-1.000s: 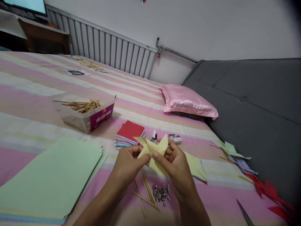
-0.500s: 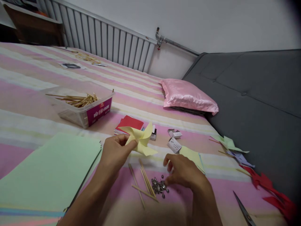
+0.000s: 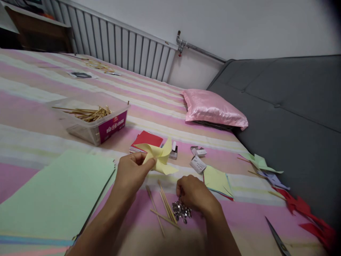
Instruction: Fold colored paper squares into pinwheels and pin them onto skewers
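Observation:
Pinched in my left hand (image 3: 135,170) is a yellow paper pinwheel (image 3: 160,156), its blades folded to the centre, held up above the bedspread. My right hand (image 3: 195,193) reaches down with curled fingers at a small heap of metal thumbtacks (image 3: 181,211). Its fingertips are partly hidden, so I cannot make out what is between them. Beside the heap, on the left, lie several thin wooden sticks (image 3: 165,202), some crossing. A stack of yellow paper squares (image 3: 217,179) lies just beyond my right hand.
At left stand a clear plastic box (image 3: 80,128) of sticks and green paper sheets (image 3: 58,192). Red paper squares (image 3: 149,138) and small boxes (image 3: 198,164) lie ahead. Finished pinwheels (image 3: 258,161) and scissors (image 3: 277,236) are at right, a pink pillow (image 3: 213,108) behind.
My right hand has moved left and its fingers have curled in over the thumbtacks, uncovering more of the yellow paper stack. My left hand holds the pinwheel almost still.

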